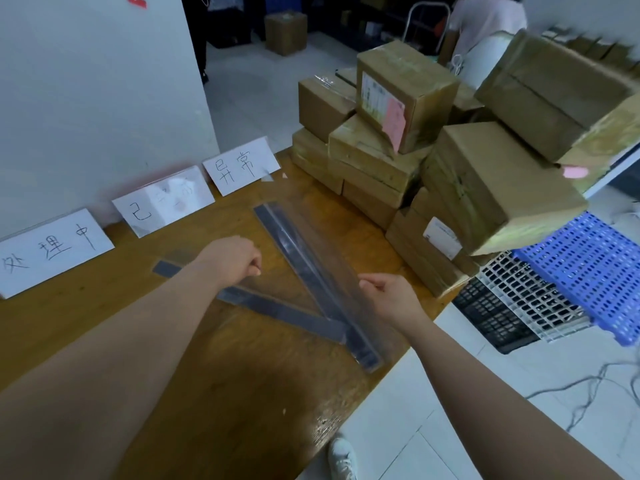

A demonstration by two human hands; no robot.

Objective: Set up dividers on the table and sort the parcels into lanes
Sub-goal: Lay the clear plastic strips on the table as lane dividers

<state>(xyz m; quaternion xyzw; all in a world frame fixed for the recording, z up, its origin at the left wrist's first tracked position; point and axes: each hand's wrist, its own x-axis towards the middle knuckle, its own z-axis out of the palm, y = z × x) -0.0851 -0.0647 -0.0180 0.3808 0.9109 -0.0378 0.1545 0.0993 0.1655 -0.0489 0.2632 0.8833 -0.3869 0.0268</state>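
- Desk (242, 410): brown wooden top, set against a white wall (86, 98).
- Left divider (284, 311): clear panel on a dark base strip, lying on the desk and running from the left toward the near right.
- Right divider (301, 258): same make, running from the desk's middle toward its near edge. The two near ends meet, forming a V.
- Left hand (232, 258): fingers curled, thumb and fingertips pinching the clear upper edge of the left divider.
- Right hand (388, 297): thumb and fingers pinching the clear edge of the right divider, about midway along it.
- Parcels (374, 157): taped brown cartons stacked at the desk's far right end, well apart from both dividers. The top carton (405, 95) bears a pink slip.
- Paper signs (240, 169): three handwritten sheets propped in a row along the wall.
- Blue plastic pallet (595, 271): perforated, on the floor to the right of the desk.
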